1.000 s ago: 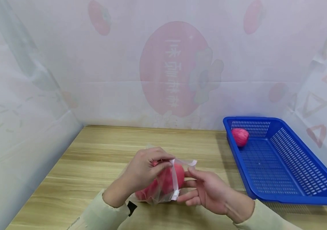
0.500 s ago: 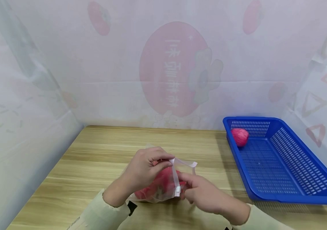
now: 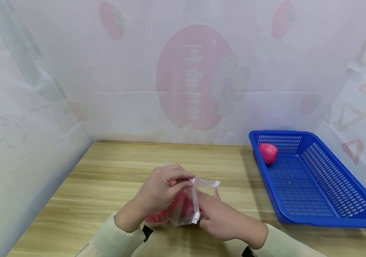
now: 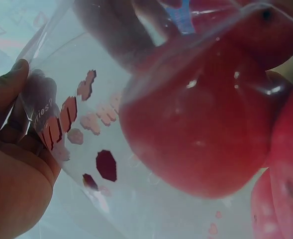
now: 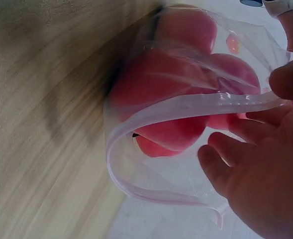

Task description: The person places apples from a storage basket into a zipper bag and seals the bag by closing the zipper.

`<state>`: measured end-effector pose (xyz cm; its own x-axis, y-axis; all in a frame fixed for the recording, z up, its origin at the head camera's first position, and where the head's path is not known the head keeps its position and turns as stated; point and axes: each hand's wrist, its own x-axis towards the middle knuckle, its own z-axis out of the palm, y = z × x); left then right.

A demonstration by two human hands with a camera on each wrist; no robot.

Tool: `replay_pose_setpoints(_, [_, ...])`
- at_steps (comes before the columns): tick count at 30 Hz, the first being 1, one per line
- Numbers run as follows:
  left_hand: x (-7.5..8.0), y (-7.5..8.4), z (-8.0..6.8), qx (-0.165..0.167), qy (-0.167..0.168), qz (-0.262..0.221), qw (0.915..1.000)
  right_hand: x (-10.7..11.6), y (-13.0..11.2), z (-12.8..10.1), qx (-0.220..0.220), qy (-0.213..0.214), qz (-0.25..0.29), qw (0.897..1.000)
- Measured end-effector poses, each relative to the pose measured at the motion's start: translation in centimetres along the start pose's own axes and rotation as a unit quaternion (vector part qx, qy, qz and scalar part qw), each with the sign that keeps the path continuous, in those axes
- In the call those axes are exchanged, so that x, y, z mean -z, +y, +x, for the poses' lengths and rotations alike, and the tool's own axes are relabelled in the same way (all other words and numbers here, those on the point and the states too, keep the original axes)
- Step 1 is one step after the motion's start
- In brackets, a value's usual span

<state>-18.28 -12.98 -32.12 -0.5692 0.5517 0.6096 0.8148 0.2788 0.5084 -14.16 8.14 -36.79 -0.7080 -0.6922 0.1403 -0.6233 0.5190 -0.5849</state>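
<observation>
left wrist view: red fruit [image 4: 201, 129] fills the frame, cut off right and top; count unclear. left hand [image 4: 12, 164] cut off at left and bottom edges. print on clear bag [image 4: 81, 124] partly unreadable. right wrist view: wooden table [image 5: 42, 99] motion-blurred, right hand [image 5: 255, 174] cut off at right and bottom. head view: right fingertips hidden at bag mouth; basket [image 3: 314, 185] corner cut off at right edge.

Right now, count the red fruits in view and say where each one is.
At least 3: two or more inside the clear bag that both hands hold, their exact number hidden by overlap, and one netted fruit in the blue basket.
</observation>
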Motion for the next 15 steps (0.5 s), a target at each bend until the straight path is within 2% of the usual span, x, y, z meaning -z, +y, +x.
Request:
replay_pose_setpoints(4, [0.0,0.0,0.0,0.000,-0.001,-0.002,1.0000,-0.3,0.4,0.2,-0.007,-0.033,0.013,0.999])
replay_pose_setpoints(7, [0.0,0.0,0.0,0.001,-0.002,-0.005,1.0000,-0.1,0.3,-0.1,-0.015,-0.042,-0.006,0.999])
replay_pose_setpoints(9, [0.0,0.0,0.0,0.002,-0.002,-0.003,1.0000,0.8,-0.2,-0.4,-0.031,-0.037,-0.032,0.998])
replay_pose_setpoints(12, [0.1,0.0,0.0,0.009,0.000,0.003,1.0000,4.1,-0.9,-1.0,-0.073,-0.024,-0.064,0.995])
replay_pose_setpoints(15, [0.2,0.0,-0.2,0.016,0.002,0.004,0.9999,9.2,-0.1,-1.4,-0.128,0.006,-0.085,0.988])
